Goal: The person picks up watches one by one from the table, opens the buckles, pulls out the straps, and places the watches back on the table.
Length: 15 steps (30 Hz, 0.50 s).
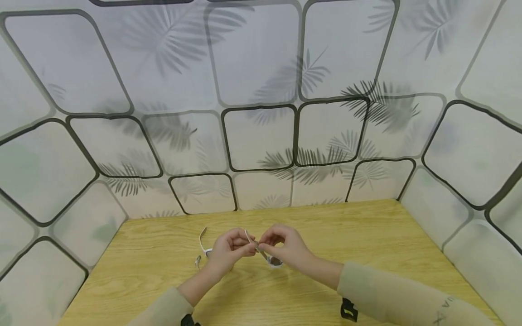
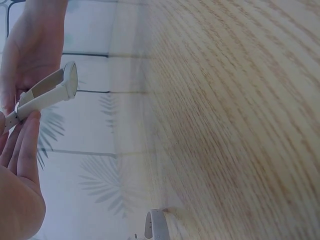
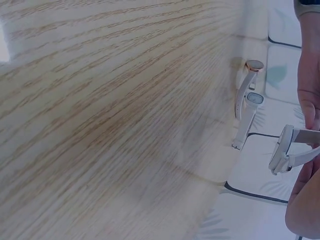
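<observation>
A wristwatch with a pale strap and round face (image 1: pixel 275 261) is held above the table between both hands. My left hand (image 1: pixel 228 249) pinches the strap from the left, its fingers curled near the strap end. From the other side my right hand (image 1: pixel 287 246) pinches the strap between thumb and finger. In the left wrist view the strap (image 2: pixel 42 100) is looped, with its end through a buckle or keeper near the fingertips. The right wrist view shows the watch case (image 3: pixel 282 150) edge-on. Fingers hide part of the strap.
Left of the hands, a white-strapped watch (image 3: pixel 255 98) and a watch with a rose-gold-coloured case (image 3: pixel 255 65) lie on the wooden table (image 1: pixel 346 235). Patterned cloth walls (image 1: pixel 261 140) stand around the table's back and sides.
</observation>
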Each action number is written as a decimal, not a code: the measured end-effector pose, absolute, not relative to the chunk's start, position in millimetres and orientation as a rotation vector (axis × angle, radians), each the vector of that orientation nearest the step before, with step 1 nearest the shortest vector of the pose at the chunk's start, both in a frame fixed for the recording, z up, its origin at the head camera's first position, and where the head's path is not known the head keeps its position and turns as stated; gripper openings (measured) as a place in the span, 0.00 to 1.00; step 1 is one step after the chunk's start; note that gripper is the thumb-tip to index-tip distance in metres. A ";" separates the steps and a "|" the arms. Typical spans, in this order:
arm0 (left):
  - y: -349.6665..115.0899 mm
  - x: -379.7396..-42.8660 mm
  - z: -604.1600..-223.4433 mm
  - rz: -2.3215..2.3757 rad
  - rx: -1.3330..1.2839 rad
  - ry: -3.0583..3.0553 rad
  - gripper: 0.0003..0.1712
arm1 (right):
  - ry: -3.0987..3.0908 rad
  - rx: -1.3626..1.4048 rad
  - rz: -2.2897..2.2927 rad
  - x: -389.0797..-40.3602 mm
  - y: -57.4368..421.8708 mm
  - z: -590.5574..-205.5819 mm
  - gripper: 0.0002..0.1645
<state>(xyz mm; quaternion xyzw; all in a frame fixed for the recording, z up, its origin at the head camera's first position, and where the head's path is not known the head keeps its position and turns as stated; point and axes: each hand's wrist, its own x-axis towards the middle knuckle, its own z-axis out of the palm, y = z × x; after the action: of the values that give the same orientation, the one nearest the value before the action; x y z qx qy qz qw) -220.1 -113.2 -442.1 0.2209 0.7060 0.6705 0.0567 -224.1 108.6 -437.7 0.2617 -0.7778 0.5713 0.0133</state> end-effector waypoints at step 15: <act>-113.3 -219.0 -442.1 2.028 0.648 2.179 0.12 | -2.438 0.799 1.733 -224.2 104.9 -438.7 0.03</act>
<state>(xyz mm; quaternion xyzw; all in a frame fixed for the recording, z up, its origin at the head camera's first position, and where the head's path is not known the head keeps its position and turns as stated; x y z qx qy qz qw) -219.0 -113.3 -442.1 0.2124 0.7144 0.6650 0.0476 -224.2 104.9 -438.7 0.2579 -0.7872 0.5596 0.0226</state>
